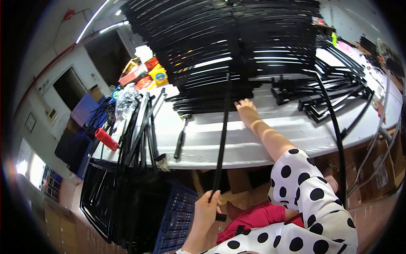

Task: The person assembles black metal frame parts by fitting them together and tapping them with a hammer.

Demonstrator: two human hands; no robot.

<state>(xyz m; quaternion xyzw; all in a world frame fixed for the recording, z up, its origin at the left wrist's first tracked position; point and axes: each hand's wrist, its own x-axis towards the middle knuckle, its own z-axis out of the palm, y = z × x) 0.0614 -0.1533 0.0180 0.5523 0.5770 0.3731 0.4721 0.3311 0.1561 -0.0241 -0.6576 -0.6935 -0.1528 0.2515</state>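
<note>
One black bar (224, 127) in left hand (206, 210), one right hand (247, 111) outstretched

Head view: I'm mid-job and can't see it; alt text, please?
The left hand grips a long, thin black strip near its lower end; the right hand is at the near edge of a large stack of long black strips on a white table. Angular black pieces lie to the right.

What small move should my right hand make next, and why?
I'd probably have the right hand take one strip from the near edge of the stack of black strips: it is close by that edge, while the left hand grips a long black bar near its lower end.
</note>
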